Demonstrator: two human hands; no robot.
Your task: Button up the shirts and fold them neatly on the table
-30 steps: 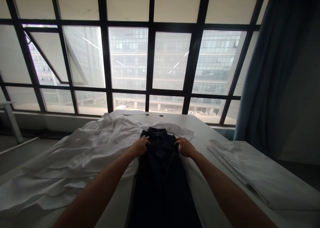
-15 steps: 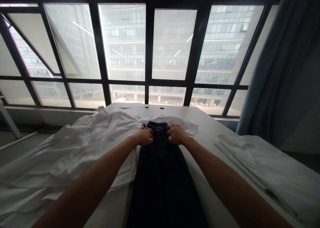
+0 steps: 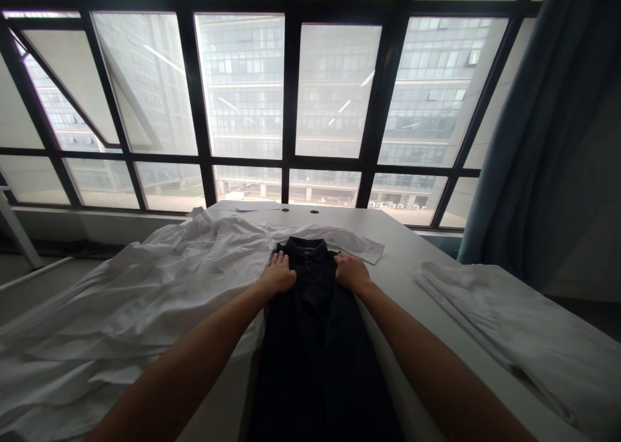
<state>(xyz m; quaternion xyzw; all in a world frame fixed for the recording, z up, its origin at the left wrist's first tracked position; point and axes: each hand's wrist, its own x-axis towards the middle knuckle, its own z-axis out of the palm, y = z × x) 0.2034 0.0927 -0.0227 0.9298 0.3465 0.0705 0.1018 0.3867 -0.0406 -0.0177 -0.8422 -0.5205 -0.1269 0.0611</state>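
A dark navy collared shirt (image 3: 317, 345) lies face up on the table, folded long and narrow, its collar at the far end and its lower part running out of the bottom of the head view. On the shirt's left shoulder area, beside the collar, my left hand (image 3: 279, 274) rests with fingers stretched out flat. Opposite it, my right hand (image 3: 351, 272) has its fingers curled on the right shoulder edge and grips the cloth there; the fingertips are partly hidden. Both hands sit slightly below the collar.
Rumpled white garments (image 3: 145, 306) spread over the left side, with a white sleeve (image 3: 356, 241) reaching behind the collar. Folded white cloth (image 3: 524, 319) lies at the right of the white table (image 3: 398, 248). A blue curtain (image 3: 528, 138) hangs at right, before large windows.
My hands have moved apart from the collar out to the shoulders. The left fingers have straightened from a curled grip. The shirt's upper part looks wider and flatter.
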